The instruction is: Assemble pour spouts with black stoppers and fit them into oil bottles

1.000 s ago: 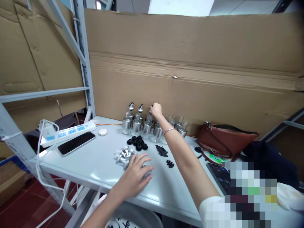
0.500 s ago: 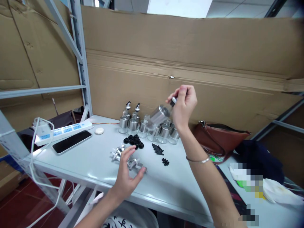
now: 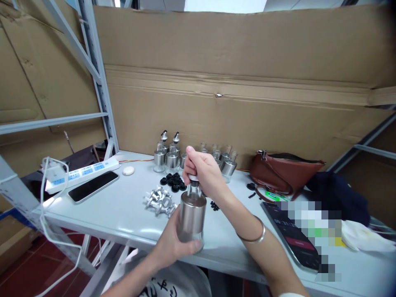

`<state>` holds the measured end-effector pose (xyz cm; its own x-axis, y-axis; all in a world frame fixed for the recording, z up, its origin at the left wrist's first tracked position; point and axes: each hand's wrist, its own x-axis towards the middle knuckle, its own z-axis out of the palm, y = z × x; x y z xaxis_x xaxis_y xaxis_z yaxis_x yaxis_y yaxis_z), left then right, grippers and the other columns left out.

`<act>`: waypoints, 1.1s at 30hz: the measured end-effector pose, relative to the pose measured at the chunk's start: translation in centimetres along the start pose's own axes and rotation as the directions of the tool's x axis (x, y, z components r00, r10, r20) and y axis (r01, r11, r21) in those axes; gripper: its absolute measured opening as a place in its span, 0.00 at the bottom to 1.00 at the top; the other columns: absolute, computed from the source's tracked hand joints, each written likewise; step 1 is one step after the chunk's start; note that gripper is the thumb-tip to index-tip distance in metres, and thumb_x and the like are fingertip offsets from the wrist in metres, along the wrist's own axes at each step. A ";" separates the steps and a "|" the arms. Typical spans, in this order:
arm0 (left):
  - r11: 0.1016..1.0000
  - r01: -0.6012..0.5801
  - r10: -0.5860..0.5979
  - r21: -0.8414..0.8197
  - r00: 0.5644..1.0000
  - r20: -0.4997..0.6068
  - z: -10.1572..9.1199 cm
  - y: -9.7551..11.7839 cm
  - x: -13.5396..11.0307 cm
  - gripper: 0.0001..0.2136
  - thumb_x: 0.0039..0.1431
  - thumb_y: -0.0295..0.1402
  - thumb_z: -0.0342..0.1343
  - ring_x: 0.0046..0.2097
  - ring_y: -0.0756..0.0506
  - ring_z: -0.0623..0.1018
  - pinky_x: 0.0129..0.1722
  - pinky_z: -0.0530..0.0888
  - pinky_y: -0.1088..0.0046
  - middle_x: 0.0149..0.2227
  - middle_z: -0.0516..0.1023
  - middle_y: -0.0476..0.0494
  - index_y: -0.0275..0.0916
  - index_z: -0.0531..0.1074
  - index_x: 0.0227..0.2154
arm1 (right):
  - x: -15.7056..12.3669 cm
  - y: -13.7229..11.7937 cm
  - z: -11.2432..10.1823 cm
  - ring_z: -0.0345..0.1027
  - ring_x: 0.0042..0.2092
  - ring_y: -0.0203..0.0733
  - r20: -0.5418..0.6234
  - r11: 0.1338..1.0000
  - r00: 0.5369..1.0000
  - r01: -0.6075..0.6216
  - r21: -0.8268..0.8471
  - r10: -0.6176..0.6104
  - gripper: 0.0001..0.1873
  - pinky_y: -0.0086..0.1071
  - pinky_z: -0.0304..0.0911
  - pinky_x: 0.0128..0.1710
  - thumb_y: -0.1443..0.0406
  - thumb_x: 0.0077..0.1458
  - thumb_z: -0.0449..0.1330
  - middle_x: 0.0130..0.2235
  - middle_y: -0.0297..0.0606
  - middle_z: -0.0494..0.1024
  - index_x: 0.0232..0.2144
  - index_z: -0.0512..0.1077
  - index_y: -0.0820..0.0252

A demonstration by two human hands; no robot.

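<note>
I hold a steel-sleeved glass oil bottle (image 3: 192, 216) upright above the front of the white table (image 3: 117, 206). My left hand (image 3: 173, 243) is wrapped round its lower body. My right hand (image 3: 202, 171) is closed over its neck and top, hiding the cap. Just behind lies a heap of silver pour spouts (image 3: 158, 201), then a cluster of black rings (image 3: 173, 182). Several more bottles (image 3: 167, 154) stand in a row against the cardboard wall.
A phone (image 3: 93, 186), a white power strip (image 3: 82, 171) and a small white puck (image 3: 128, 170) lie at the left. A brown leather bag (image 3: 283, 171) sits at the right, a dark tablet (image 3: 293, 235) in front of it. Metal shelving posts (image 3: 95, 78) rise at the left.
My right hand took a bottle from the back row and brought it forward and down. My left hand left the spout heap and gripped the bottle's body.
</note>
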<state>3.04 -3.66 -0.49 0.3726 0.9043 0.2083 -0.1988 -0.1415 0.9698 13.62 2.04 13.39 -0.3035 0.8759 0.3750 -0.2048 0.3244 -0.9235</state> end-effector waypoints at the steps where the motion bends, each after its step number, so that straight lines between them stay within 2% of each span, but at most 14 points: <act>1: 0.996 0.008 -0.003 -0.085 0.998 0.055 -0.2 -0.1 0.1 0.27 0.40 0.40 0.65 0.43 0.38 0.74 0.42 0.69 0.65 0.42 0.75 0.36 0.35 0.66 0.43 | 0.3 0.2 -0.2 0.59 0.14 0.28 0.004 0.999 0.999 -0.039 0.035 0.039 0.28 0.24 0.49 0.16 0.48 0.50 0.58 0.15 0.22 0.50 0.14 0.52 0.59; 5: 0.847 0.192 -0.010 -0.495 0.938 0.345 -0.8 -1.3 0.7 0.25 0.38 0.37 0.65 0.36 0.43 0.76 0.36 0.70 0.70 0.35 0.76 0.40 0.33 0.70 0.41 | 1.4 1.2 -0.9 0.59 0.15 0.29 0.028 0.962 0.982 -0.187 0.201 0.185 0.25 0.24 0.54 0.17 0.50 0.48 0.61 0.15 0.22 0.52 0.16 0.54 0.59; 8: 0.532 0.424 0.131 -0.733 0.813 0.567 -1.1 -1.9 1.0 0.28 0.38 0.41 0.63 0.28 0.48 0.75 0.31 0.71 0.72 0.29 0.74 0.44 0.33 0.70 0.44 | 2.1 1.7 -1.2 0.58 0.15 0.29 0.037 0.890 0.966 -0.252 0.379 0.257 0.22 0.25 0.58 0.18 0.56 0.52 0.59 0.14 0.22 0.54 0.16 0.54 0.58; 10: 0.325 0.534 0.256 -0.780 0.745 0.616 -1.1 -1.7 1.0 0.28 0.41 0.46 0.59 0.20 0.52 0.68 0.24 0.69 0.76 0.24 0.70 0.49 0.31 0.70 0.44 | 2.3 1.8 -1.2 0.56 0.15 0.29 0.034 0.833 0.962 -0.253 0.492 0.273 0.21 0.25 0.58 0.18 0.60 0.55 0.55 0.13 0.23 0.53 0.15 0.53 0.58; 13: 0.189 0.578 0.299 -0.794 0.736 0.607 -1.1 -0.9 0.9 0.27 0.46 0.46 0.56 0.17 0.56 0.60 0.20 0.65 0.80 0.22 0.66 0.52 0.28 0.70 0.43 | 2.5 1.7 -1.2 0.52 0.15 0.28 -0.018 0.766 0.965 -0.197 0.612 0.263 0.21 0.24 0.55 0.17 0.64 0.58 0.49 0.12 0.23 0.52 0.14 0.51 0.58; 17: 0.298 0.518 0.211 -0.802 0.783 0.585 -1.1 -0.7 1.0 0.28 0.46 0.45 0.57 0.22 0.54 0.67 0.27 0.69 0.77 0.25 0.69 0.48 0.26 0.69 0.45 | 2.5 1.5 -1.0 0.46 0.13 0.27 -0.159 0.755 0.956 -0.087 0.650 0.247 0.23 0.23 0.47 0.14 0.65 0.58 0.46 0.11 0.23 0.48 0.13 0.47 0.58; 21: 0.467 0.424 0.129 -0.776 0.835 0.534 -1.0 -1.5 1.2 0.30 0.45 0.46 0.60 0.29 0.49 0.74 0.31 0.70 0.74 0.30 0.73 0.43 0.28 0.70 0.47 | 2.8 2.3 -1.0 0.47 0.13 0.27 -0.328 0.870 0.933 0.034 0.491 0.148 0.23 0.24 0.47 0.14 0.63 0.57 0.49 0.11 0.23 0.48 0.12 0.48 0.58; 24: 0.630 0.303 0.063 -0.716 0.898 0.435 -0.6 -1.8 0.9 0.26 0.45 0.42 0.62 0.33 0.47 0.76 0.34 0.70 0.74 0.34 0.74 0.40 0.30 0.71 0.45 | 3.1 2.9 -1.9 0.52 0.15 0.28 -0.458 0.957 0.873 0.255 0.138 -0.167 0.25 0.25 0.53 0.17 0.57 0.55 0.53 0.12 0.23 0.50 0.12 0.50 0.57; 26: 0.707 0.240 0.041 -0.665 0.925 0.378 -0.3 -1.7 0.6 0.24 0.45 0.40 0.64 0.35 0.46 0.77 0.34 0.70 0.73 0.35 0.74 0.39 0.32 0.72 0.45 | 3.1 2.5 -3.4 0.56 0.16 0.28 -0.463 0.912 0.789 0.386 -0.137 -0.403 0.27 0.25 0.54 0.19 0.54 0.54 0.54 0.13 0.24 0.52 0.11 0.51 0.58; 27: 0.727 0.222 0.039 -0.650 0.931 0.362 -0.3 -1.7 0.6 0.24 0.45 0.40 0.64 0.34 0.45 0.77 0.34 0.71 0.73 0.35 0.74 0.40 0.32 0.72 0.45 | 3.1 2.0 -4.4 0.57 0.17 0.27 -0.431 0.888 0.776 0.399 -0.229 -0.460 0.27 0.25 0.53 0.19 0.53 0.54 0.54 0.14 0.25 0.53 0.11 0.51 0.58; 28: 0.736 0.209 0.038 -0.644 0.937 0.348 -0.2 -1.6 0.5 0.25 0.44 0.41 0.64 0.34 0.46 0.77 0.34 0.71 0.73 0.35 0.74 0.40 0.33 0.72 0.45 | 2.9 1.4 -5.4 0.57 0.16 0.27 -0.370 0.889 0.814 0.364 -0.276 -0.448 0.27 0.25 0.51 0.18 0.53 0.54 0.54 0.13 0.24 0.52 0.11 0.51 0.58; 30: 0.742 0.197 0.026 -0.641 0.947 0.321 -0.3 -1.4 0.5 0.26 0.43 0.43 0.64 0.33 0.46 0.76 0.33 0.71 0.73 0.34 0.75 0.41 0.34 0.72 0.45 | 2.4 0.1 -7.2 0.55 0.14 0.26 -0.092 0.912 0.961 0.213 -0.351 -0.260 0.25 0.24 0.49 0.17 0.53 0.52 0.57 0.13 0.23 0.55 0.12 0.55 0.59; 31: 0.746 0.197 0.009 -0.636 0.952 0.306 -0.3 -1.4 0.5 0.26 0.43 0.43 0.64 0.33 0.47 0.76 0.33 0.71 0.73 0.34 0.75 0.41 0.33 0.72 0.44 | 2.1 -0.5 -7.9 0.54 0.14 0.26 0.048 0.899 0.991 0.136 -0.416 -0.128 0.21 0.24 0.48 0.16 0.54 0.51 0.58 0.13 0.23 0.57 0.15 0.60 0.60; 33: 0.749 0.203 -0.024 -0.631 0.960 0.280 -0.4 -1.3 0.6 0.26 0.42 0.43 0.64 0.32 0.47 0.76 0.33 0.70 0.73 0.34 0.75 0.41 0.33 0.72 0.43 | 1.5 -1.2 -8.5 0.53 0.14 0.26 0.284 0.848 0.947 0.022 -0.529 0.153 0.12 0.22 0.47 0.15 0.57 0.50 0.60 0.14 0.22 0.62 0.27 0.68 0.60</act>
<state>3.20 -2.77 -1.67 0.6160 0.7586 0.2123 -0.6456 0.3317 0.6879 21.30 6.03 14.37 -0.5829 0.7772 0.2371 0.3118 0.4834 -0.8180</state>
